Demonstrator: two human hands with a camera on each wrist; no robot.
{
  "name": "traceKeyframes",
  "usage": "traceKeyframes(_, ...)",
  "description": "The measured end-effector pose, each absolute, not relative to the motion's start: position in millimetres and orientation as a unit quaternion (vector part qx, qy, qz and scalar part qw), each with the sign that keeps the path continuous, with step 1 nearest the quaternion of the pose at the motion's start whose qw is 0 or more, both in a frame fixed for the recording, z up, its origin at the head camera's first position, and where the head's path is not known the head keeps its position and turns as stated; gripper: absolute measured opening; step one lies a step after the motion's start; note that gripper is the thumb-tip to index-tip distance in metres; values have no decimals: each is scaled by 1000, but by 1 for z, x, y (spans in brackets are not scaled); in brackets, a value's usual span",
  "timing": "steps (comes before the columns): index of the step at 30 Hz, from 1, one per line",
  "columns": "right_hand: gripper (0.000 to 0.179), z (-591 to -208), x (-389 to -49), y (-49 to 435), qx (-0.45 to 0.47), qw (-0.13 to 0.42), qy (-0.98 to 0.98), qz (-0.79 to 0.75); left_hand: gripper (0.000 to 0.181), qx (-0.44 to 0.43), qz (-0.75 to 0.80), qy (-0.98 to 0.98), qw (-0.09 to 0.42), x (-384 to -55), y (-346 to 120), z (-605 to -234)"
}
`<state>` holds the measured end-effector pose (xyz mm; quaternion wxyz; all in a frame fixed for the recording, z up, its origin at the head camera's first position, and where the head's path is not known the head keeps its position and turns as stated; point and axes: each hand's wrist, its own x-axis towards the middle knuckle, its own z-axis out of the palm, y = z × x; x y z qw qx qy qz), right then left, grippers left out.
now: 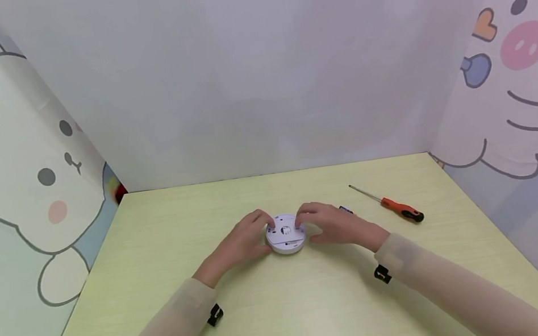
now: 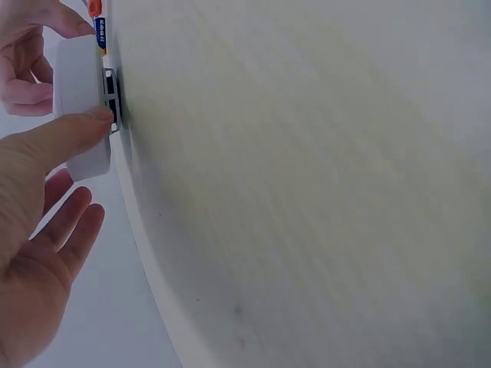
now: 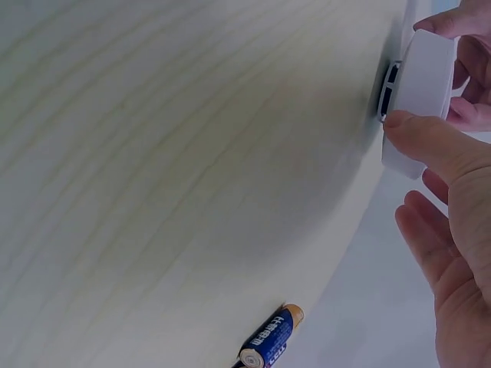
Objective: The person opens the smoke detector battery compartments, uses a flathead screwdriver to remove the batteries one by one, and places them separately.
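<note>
A round white smoke detector (image 1: 286,235) is held between both hands, its printed back turned up in the head view. On its left side my left hand (image 1: 248,238) grips the rim, thumb (image 2: 84,130) along the edge near the dark slotted part. From the opposite side my right hand (image 1: 331,223) holds it too, index finger on the back and thumb (image 3: 422,134) low on the rim. The wrist views show the slotted face (image 3: 389,90) pointing down, close to the table. Other fingers of each hand are partly hidden behind the detector.
Blue batteries with an orange-gold end (image 3: 271,337) lie on the table just beyond my right hand. Farther right rests a screwdriver (image 1: 401,209) with a red and black handle, its shaft pointing back left. A pale wall (image 1: 256,78) stands behind the table (image 1: 289,314).
</note>
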<state>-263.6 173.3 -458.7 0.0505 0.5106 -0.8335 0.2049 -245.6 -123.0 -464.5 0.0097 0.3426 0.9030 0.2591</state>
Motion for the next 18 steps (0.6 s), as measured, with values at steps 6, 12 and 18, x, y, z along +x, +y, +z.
traceKeyframes(6, 43, -462, -263, 169, 511, 46, -832, 211, 51, 351, 259, 900, -8, -245, -121, -466)
traceKeyframes(12, 43, -463, -263, 168, 493, 39, -843, 209, 48, 354, 250, 901, -15, -244, -120, -467)
traceKeyframes(18, 38, -464, -263, 170, 484, 18, -847, 221, 44, 363, 244, 899, -11, -246, -122, -465)
